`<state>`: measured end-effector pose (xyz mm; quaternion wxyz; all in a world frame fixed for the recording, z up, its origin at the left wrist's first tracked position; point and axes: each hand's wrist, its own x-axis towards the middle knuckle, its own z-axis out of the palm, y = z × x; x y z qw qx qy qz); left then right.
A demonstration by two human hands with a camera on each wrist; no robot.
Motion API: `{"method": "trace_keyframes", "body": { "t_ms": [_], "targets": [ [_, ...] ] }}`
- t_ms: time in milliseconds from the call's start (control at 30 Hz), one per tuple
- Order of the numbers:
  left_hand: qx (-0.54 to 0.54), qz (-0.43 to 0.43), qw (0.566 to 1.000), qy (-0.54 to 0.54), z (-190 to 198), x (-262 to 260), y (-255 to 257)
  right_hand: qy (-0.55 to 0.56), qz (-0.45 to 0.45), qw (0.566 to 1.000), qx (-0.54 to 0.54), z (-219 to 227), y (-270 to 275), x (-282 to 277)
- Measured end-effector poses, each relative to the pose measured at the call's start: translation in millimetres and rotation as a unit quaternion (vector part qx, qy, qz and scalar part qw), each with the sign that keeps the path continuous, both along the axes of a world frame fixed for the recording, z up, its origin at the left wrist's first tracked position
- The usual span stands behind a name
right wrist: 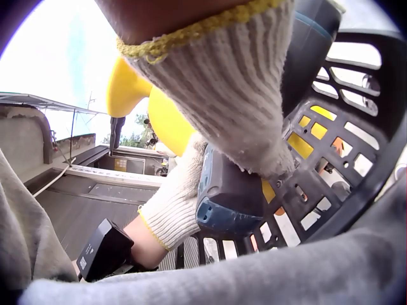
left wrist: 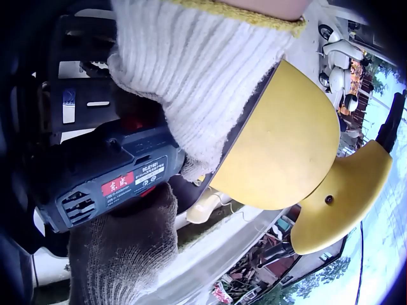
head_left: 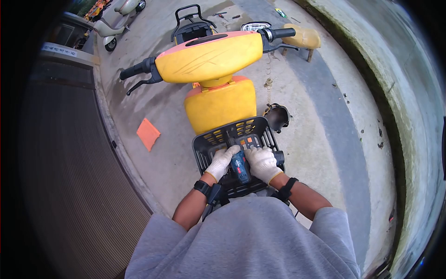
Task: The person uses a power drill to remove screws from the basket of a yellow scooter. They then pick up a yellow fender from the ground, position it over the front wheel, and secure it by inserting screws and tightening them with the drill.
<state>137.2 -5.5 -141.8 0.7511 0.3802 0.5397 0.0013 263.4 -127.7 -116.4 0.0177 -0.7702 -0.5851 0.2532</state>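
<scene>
A blue-and-black power drill [head_left: 240, 166] [left wrist: 121, 178] [right wrist: 232, 194] lies level over the black basket [head_left: 200, 151] [right wrist: 362, 190], its vented rear end towards the person. The gloved right hand [head_left: 261, 163] [left wrist: 127, 248] [right wrist: 222, 95] grips its handle; a dark block, seemingly the battery, shows past that hand. On the drill's other side the gloved left hand [head_left: 223, 162] [left wrist: 191, 70] [right wrist: 175, 203] holds the front part, thumb along the body. Its other fingertips and the drill's tip are hidden.
The basket hangs by the yellow scooter front [head_left: 220, 107] with handlebars [head_left: 209, 58]. On the concrete lie an orange panel [head_left: 148, 134], a dark helmet-like object [head_left: 277, 117] and several tools. A yellowish stool [head_left: 302, 36] stands at back right; a ribbed shutter [head_left: 69, 139] is left.
</scene>
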Motion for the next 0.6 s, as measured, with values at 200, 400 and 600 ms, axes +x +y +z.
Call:
{"method": "trace_keyframes", "body": {
  "t_ms": [200, 400, 600],
  "targets": [
    [-0.025, 0.014, 0.999, -0.02, -4.5, -0.9, 0.4, 0.002, 0.0, 1.0, -0.025, 9.9, 2.2, 2.3],
    [-0.044, -0.004, 0.999, -0.019, 0.1, -0.4, 5.8, 0.017, 0.003, 0.997, -0.071, 16.3, 10.7, 2.2],
    [-0.091, 0.02, 0.995, -0.041, -5.1, 0.9, 6.0, 0.041, -0.012, 0.998, -0.043, 16.4, 12.0, 7.7]
  ]
}}
